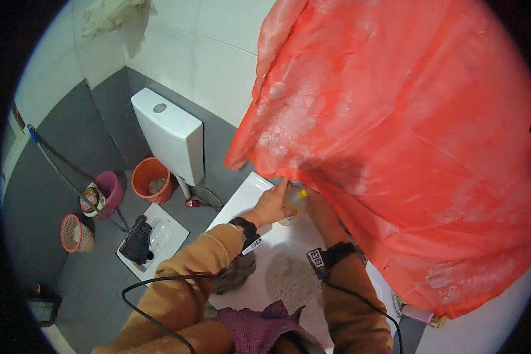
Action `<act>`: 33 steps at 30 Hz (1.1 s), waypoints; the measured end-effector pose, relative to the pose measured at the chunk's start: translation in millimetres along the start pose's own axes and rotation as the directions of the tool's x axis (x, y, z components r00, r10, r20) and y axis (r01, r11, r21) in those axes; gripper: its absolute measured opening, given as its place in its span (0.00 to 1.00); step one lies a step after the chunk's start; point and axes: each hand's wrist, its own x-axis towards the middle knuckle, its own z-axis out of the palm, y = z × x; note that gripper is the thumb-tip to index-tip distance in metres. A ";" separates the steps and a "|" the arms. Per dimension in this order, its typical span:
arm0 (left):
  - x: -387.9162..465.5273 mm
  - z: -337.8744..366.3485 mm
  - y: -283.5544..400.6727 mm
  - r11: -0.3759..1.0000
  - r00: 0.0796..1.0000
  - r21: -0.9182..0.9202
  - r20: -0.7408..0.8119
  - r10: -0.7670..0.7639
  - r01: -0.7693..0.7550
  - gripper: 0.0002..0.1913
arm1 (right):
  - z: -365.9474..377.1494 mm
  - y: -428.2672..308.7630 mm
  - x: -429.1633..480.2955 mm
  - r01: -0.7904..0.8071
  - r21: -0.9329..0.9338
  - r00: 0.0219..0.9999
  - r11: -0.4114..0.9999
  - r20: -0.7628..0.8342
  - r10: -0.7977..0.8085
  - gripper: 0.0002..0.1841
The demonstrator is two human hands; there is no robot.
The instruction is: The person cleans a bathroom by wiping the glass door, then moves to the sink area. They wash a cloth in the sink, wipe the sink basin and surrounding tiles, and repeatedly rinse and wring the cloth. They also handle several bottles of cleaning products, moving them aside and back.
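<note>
A clear bottle with a yellow cap (303,193) is between my hands, over the far part of a white basin (230,212). My left hand (267,204) is at the bottle's left side, with its index finger reaching up to the lower edge of a large red sheet (402,110). Close to the cap on the other side is my right hand (315,204); the sheet covers part of it, so its grip is unclear. Nearer my body, cloudy grey, sudsy-looking water (294,276) shows in the basin. A dark, bunched cloth (236,274) lies left of it.
To the left, a squat toilet (170,232) has a dark item (136,241) across it, below a wall cistern (170,132). An orange bucket (152,181), a purple tub (110,190) and a plastic basket (77,232) stand there. A hose (66,172) hangs nearby. Black cables (132,301) trail from my wrists.
</note>
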 end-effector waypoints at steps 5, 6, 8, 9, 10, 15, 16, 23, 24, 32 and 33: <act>-5.2 20.4 4.9 0.993 0.991 0.102 -0.112 0.077 -0.066 0.55 | -21.7 -23.8 2.8 -0.390 0.319 0.912 0.864 0.263 0.315 0.20; -5.2 22.6 6.2 0.989 0.991 0.135 -0.115 0.071 -0.055 0.54 | -27.8 -30.4 4.0 -0.463 0.410 0.880 0.786 0.324 0.349 0.21; -4.4 25.5 8.0 0.978 0.988 0.204 -0.140 0.063 -0.034 0.52 | -38.9 -43.3 7.3 -0.439 0.257 0.882 0.861 0.309 0.357 0.22; -4.4 25.9 8.2 0.978 0.986 0.204 -0.151 0.069 -0.037 0.50 | -43.9 -49.1 9.0 -0.387 0.142 0.896 0.911 0.293 0.335 0.23; -4.6 26.1 8.2 0.977 0.986 0.215 -0.161 0.052 -0.016 0.49 | -47.8 -54.2 10.7 -0.449 0.049 0.856 0.892 0.310 0.414 0.22; -7.4 22.5 7.8 0.974 0.983 0.225 -0.177 0.036 0.004 0.45 | -56.6 -63.3 11.8 -0.116 0.112 0.982 0.987 0.161 0.097 0.19; -7.7 21.8 8.2 0.976 0.984 0.219 -0.173 0.030 0.009 0.45 | -56.0 -61.5 11.1 0.008 0.075 0.997 0.997 0.076 -0.014 0.19; -5.7 19.8 10.9 0.987 0.990 0.146 -0.134 -0.040 0.060 0.45 | -35.6 -33.4 5.8 -0.156 -0.042 0.982 0.987 0.098 0.160 0.21; -5.6 19.7 10.9 0.985 0.989 0.162 -0.144 -0.030 0.054 0.45 | -32.3 -29.8 4.6 -0.167 -0.018 0.978 0.986 0.120 0.168 0.23; -8.4 23.6 9.3 0.974 0.983 0.223 -0.167 0.075 -0.036 0.42 | -27.4 -17.0 3.6 -0.085 0.105 0.996 0.991 0.019 0.084 0.18; -8.5 23.9 8.2 0.974 0.985 0.225 -0.155 0.070 -0.033 0.41 | -29.0 -17.2 4.4 -0.005 0.086 1.000 0.996 -0.005 0.006 0.19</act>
